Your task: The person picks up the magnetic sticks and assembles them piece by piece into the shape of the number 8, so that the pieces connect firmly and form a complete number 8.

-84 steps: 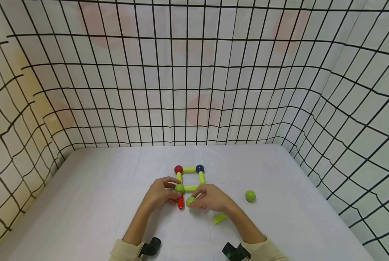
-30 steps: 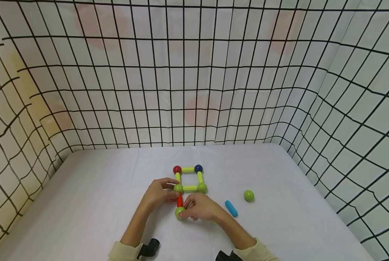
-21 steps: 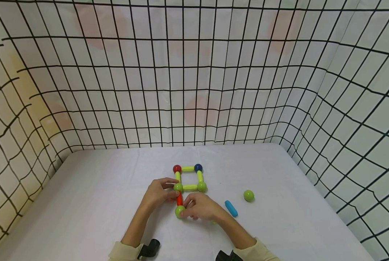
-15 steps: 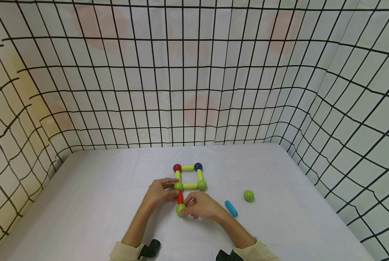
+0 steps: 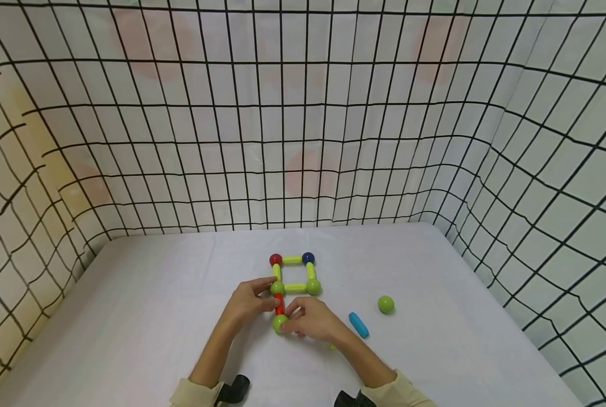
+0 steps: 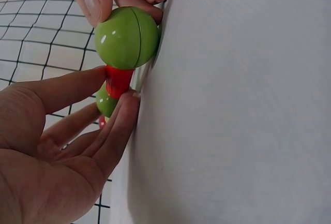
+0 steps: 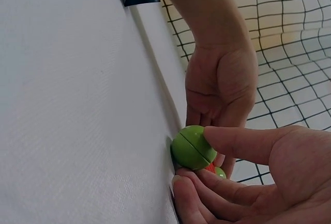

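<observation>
A square frame of magnetic-looking toy rods and balls lies on the table: yellow-green rods (image 5: pixel 295 288), a red ball (image 5: pixel 276 259), a dark blue ball (image 5: pixel 308 258) and two green balls at the near corners. From its near left corner ball (image 5: pixel 277 288) a red rod (image 5: pixel 280 308) runs toward me, ending in another green ball (image 6: pixel 119 40). My left hand (image 5: pixel 247 302) pinches the red rod between thumb and fingers. The thumb and fingers of my right hand (image 5: pixel 313 319) grip the end ball, which sits against the rod in the left wrist view.
Right of my right hand lie a loose blue rod (image 5: pixel 358 325) and a loose green ball (image 5: pixel 386 304). A yellow-green piece (image 5: pixel 332 346) is mostly hidden by my right forearm. Black netting (image 5: pixel 303 141) stands around the white table (image 5: pixel 145 316) at the back and sides.
My right hand has brought the green ball to the red rod's near end. Since then, frame, rod and ball have shifted slightly away from me. The blue rod has come into view.
</observation>
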Demonstrator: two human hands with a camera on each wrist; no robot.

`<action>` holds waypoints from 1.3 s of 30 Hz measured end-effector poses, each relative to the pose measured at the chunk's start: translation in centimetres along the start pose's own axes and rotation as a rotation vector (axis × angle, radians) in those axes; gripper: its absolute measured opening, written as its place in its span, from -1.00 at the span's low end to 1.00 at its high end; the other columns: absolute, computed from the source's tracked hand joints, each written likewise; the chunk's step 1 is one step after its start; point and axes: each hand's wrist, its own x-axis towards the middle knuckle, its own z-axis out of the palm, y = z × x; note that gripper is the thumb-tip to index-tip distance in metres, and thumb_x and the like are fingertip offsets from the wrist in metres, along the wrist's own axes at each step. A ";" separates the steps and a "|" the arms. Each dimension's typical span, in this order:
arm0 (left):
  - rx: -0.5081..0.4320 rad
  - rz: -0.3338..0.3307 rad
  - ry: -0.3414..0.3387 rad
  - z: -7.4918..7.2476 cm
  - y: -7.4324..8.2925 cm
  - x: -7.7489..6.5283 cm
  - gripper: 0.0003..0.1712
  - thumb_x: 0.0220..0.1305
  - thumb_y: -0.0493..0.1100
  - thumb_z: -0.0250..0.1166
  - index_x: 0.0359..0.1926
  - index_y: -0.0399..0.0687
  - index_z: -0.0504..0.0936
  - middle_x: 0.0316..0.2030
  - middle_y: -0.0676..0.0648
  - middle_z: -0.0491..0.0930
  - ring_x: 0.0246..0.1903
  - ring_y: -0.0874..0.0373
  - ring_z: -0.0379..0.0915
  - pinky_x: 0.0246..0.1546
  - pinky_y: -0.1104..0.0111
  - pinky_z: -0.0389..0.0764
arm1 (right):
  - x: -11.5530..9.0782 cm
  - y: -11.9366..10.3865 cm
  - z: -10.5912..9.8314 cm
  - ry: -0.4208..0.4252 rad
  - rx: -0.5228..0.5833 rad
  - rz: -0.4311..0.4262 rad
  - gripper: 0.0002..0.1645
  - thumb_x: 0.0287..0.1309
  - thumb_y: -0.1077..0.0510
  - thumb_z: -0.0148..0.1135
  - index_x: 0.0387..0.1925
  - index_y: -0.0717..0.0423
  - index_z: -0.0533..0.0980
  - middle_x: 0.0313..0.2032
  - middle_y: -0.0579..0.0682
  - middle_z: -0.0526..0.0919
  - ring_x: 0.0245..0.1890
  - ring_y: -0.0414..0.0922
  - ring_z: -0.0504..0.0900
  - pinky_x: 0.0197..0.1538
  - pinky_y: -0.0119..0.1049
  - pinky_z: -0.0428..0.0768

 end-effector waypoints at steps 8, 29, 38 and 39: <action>0.007 -0.021 0.016 0.0 0.0 0.0 -0.37 0.10 -0.22 0.48 0.25 0.06 0.64 0.24 -0.19 0.60 0.19 -0.16 0.52 0.16 -0.08 0.54 | 0.0 -0.1 0.1 0.014 -0.008 0.005 -0.69 0.13 0.05 0.49 -0.14 0.07 0.60 -0.33 -0.07 0.71 -0.41 -0.09 0.62 -0.28 -0.25 0.58; -0.062 -0.049 0.012 0.3 0.1 0.1 -0.36 0.15 -0.30 0.42 0.30 -0.04 0.58 0.32 -0.29 0.50 0.25 -0.17 0.50 0.09 0.13 0.64 | 0.0 0.1 0.6 0.029 0.014 -0.041 -0.73 0.13 0.11 0.48 -0.15 0.12 0.65 -0.33 -0.05 0.74 -0.44 -0.13 0.59 -0.32 -0.30 0.53; -0.046 -0.076 0.028 0.4 0.3 0.1 -0.37 0.17 -0.28 0.43 0.30 -0.03 0.56 0.30 -0.30 0.50 0.30 -0.19 0.47 0.18 0.05 0.58 | 0.1 0.2 0.6 0.030 0.014 -0.032 -0.73 0.13 0.11 0.48 -0.16 0.11 0.65 -0.33 -0.06 0.74 -0.44 -0.14 0.58 -0.33 -0.30 0.52; -0.046 -0.067 0.028 0.4 0.4 0.1 -0.37 0.17 -0.28 0.43 0.29 -0.04 0.57 0.29 -0.30 0.51 0.30 -0.19 0.47 0.19 0.03 0.56 | 0.1 0.2 0.6 0.030 0.014 -0.033 -0.73 0.13 0.10 0.48 -0.16 0.11 0.65 -0.32 -0.06 0.74 -0.44 -0.14 0.58 -0.33 -0.30 0.52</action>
